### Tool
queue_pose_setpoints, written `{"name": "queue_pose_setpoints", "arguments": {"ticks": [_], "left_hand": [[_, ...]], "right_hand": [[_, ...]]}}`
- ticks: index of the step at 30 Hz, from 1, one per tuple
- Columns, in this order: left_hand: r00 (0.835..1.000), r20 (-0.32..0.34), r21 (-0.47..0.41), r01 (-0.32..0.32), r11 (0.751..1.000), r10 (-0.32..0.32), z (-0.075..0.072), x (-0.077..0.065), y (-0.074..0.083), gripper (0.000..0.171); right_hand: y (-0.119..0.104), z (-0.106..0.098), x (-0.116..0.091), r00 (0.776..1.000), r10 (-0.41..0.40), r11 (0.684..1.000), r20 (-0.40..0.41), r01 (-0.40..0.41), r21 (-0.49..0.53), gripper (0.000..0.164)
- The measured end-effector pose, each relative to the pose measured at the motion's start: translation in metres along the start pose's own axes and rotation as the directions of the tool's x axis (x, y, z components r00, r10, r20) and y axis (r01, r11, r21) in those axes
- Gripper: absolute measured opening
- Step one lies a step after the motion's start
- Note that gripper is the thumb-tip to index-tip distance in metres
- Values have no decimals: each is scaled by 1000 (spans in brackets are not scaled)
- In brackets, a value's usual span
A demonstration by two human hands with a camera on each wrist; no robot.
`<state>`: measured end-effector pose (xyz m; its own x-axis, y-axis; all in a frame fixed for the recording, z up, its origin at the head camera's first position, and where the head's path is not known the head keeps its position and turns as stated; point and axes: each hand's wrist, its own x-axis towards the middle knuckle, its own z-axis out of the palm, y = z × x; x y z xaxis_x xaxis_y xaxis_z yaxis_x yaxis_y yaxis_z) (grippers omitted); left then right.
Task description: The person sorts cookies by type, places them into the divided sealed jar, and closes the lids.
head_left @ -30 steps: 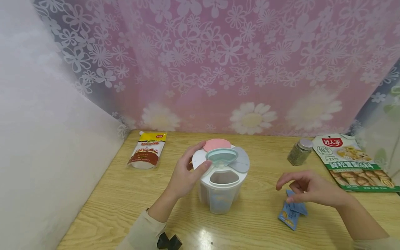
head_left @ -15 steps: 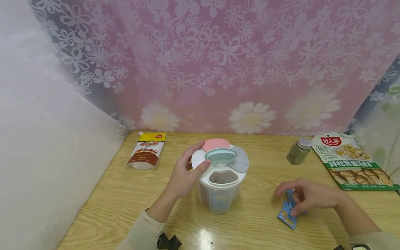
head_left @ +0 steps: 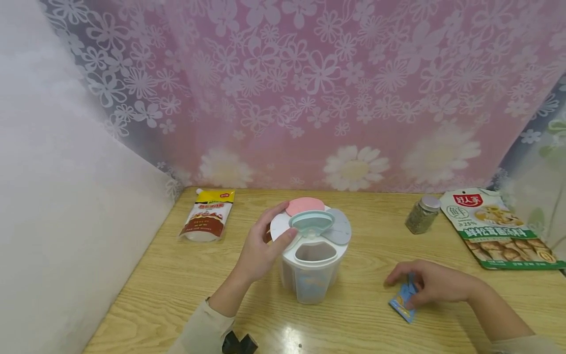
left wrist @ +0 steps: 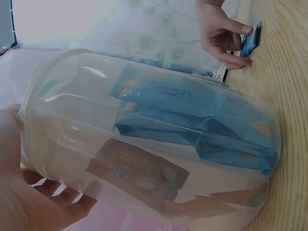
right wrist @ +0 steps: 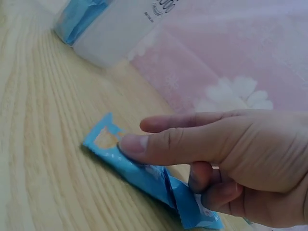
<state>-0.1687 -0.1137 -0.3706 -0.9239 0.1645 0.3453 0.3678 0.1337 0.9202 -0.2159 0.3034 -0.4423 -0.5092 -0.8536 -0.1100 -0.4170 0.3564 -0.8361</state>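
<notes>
A clear divided storage container with a white round lid stands upright mid-table. Of its pink, grey and pale green flaps, the green flap is raised, baring an opening. Through its wall in the left wrist view, several blue packets and a brown packet are visible. My left hand grips the lid's left side, thumb on top. To the right, small blue snack packets lie on the table, overlapping. My right hand pinches a blue packet, thumb on its face; the other fingers are partly hidden.
A spouted pouch lies at the back left. A glass jar of dried herbs stands back right, beside a large white-and-green seasoning bag. A floral curtain hangs behind the wooden table.
My right hand has come down onto the blue packets and taken hold, and they have shifted slightly left. My left hand and the container have stayed put.
</notes>
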Motion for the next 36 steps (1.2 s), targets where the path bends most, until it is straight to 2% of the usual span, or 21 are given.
{"name": "queue_pose_setpoints", "arguments": {"ticks": [2, 6, 13, 19, 24, 28, 32, 36], "left_hand": [[1000, 0, -2, -7, 1000, 7, 0, 0, -1, 57], [1000, 1, -8, -15, 1000, 15, 0, 0, -1, 58], [1000, -2, -7, -12, 1000, 12, 1, -1, 1, 57], [1000, -4, -10, -11, 1000, 11, 1, -1, 1, 57], [1000, 3, -16, -9, 1000, 9, 1, -1, 0, 56], [1000, 5, -14, -13, 1000, 13, 1, 0, 0, 57], [1000, 5, -10, -17, 1000, 17, 0, -1, 1, 57], [1000, 7, -8, -15, 1000, 15, 0, -1, 1, 57]], "right_hand": [[-1, 1, 1, 999, 25, 998, -26, -26, -52, 36], [0, 3, 2, 998, 60, 997, -37, -62, -52, 32], [-1, 7, 1, 999, -15, 998, -32, 13, -59, 42], [-5, 5, 0, 1000, -3, 996, -30, 1, -85, 39], [-4, 4, 1, 999, 30, 1000, -39, -30, 7, 24], [-3, 3, 2, 996, 27, 996, -84, -20, 82, 15], [-6, 1, 3, 992, 28, 985, -123, -7, 170, 14], [-15, 1, 5, 984, 30, 982, -176, 4, 191, 13]]}}
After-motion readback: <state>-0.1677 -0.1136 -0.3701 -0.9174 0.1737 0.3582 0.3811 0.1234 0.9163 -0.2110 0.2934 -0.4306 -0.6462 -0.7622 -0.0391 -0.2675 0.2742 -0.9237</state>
